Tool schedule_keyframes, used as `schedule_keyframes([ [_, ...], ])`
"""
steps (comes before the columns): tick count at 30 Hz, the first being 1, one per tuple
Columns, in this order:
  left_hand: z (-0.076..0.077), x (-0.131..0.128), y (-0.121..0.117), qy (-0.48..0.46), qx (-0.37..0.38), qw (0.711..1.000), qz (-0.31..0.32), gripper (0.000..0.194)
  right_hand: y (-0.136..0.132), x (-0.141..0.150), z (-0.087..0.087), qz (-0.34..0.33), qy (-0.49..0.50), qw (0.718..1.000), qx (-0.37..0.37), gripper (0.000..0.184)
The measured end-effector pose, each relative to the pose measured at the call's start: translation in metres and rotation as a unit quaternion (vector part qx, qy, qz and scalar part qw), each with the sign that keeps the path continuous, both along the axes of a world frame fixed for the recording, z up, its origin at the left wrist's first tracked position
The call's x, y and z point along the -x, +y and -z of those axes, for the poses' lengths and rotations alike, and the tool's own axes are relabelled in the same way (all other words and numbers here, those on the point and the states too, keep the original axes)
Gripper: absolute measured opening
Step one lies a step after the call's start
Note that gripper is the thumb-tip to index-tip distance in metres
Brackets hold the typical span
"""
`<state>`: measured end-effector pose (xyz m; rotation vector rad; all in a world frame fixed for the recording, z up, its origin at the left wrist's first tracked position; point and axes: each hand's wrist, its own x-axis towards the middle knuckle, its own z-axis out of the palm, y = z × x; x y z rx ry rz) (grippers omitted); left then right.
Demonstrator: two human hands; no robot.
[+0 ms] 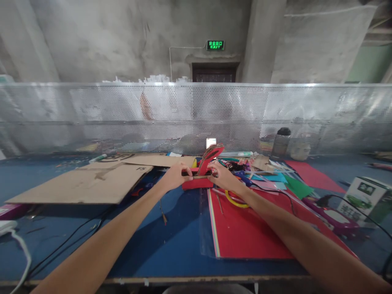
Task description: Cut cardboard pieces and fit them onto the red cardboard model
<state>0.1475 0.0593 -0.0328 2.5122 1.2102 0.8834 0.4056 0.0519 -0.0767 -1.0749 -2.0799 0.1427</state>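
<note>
A red cardboard box [197, 183] with bare brown edges sits on the blue table in front of me. From it rises a curved red cardboard piece [210, 157], leaning to the right, with brown corrugated edges. My left hand [177, 176] grips the box at its left end, thumb along the top edge. On the right end, my right hand [223, 176] holds the same box with fingers closed on its rim. What lies inside the box is hidden.
Brown cardboard sheets [88, 183] lie at left. At right are a stack of red paper [254, 232], a yellow ring [235, 200], paper scraps, cables, a purple device [333, 218] and a white-green carton [364, 200]. A dark-lidded bottle [281, 143] stands before the perforated metal screen [122, 118].
</note>
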Motion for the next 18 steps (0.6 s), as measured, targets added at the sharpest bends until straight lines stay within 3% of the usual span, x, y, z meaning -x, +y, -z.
schedule_keyframes([
  [18,0.0016,-0.0028,-0.0008,0.016,-0.031,0.999,0.013,0.008,0.0044,0.0092,0.0065,0.044,0.063,0.997,0.013,0.028],
])
